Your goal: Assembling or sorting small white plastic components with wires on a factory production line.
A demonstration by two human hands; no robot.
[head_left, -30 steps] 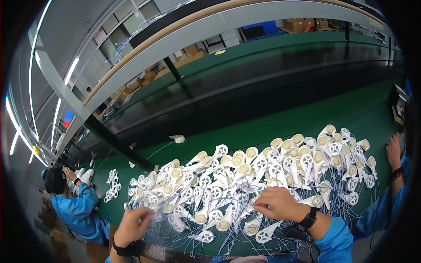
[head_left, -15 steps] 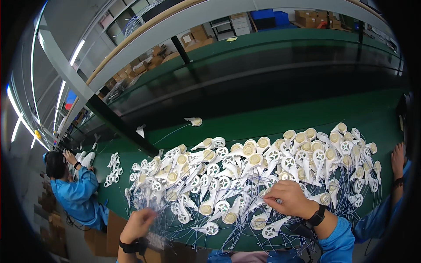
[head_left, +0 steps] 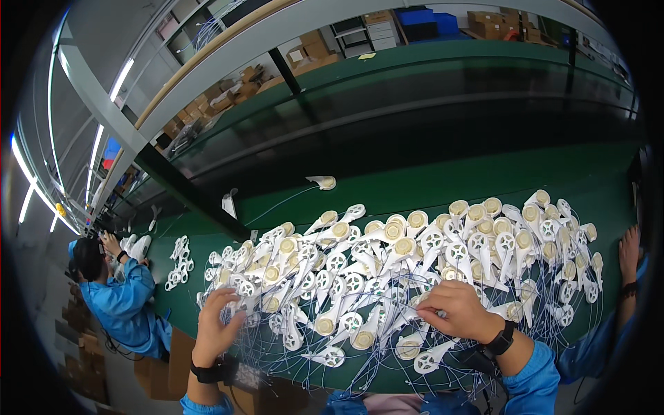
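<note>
A dense heap of white plastic arm-shaped parts (head_left: 351,322), with spoked wheels or cream-coloured round spools and thin blue-grey wires (head_left: 373,370), spreads in front of me. At the heap's left edge, my left hand (head_left: 218,328) is raised with thumb and fingers curved apart, nothing visible between them. My right hand (head_left: 456,312) hovers over the front right of the heap, thumb and forefinger pinched together. A tiny pale bit shows at those fingertips, close to some wires; what it is cannot be made out.
One white part (head_left: 324,182) with a trailing wire lies beyond the heap. A dark post (head_left: 190,197) rises at the left. Past a small group of white wheels (head_left: 180,264), a co-worker (head_left: 121,297) sits. Another person's hand (head_left: 629,252) rests at the right edge.
My left hand has risen slightly and its fingers have spread. My right hand keeps its pinch in nearly the same place. The lone part beyond the heap has shifted right.
</note>
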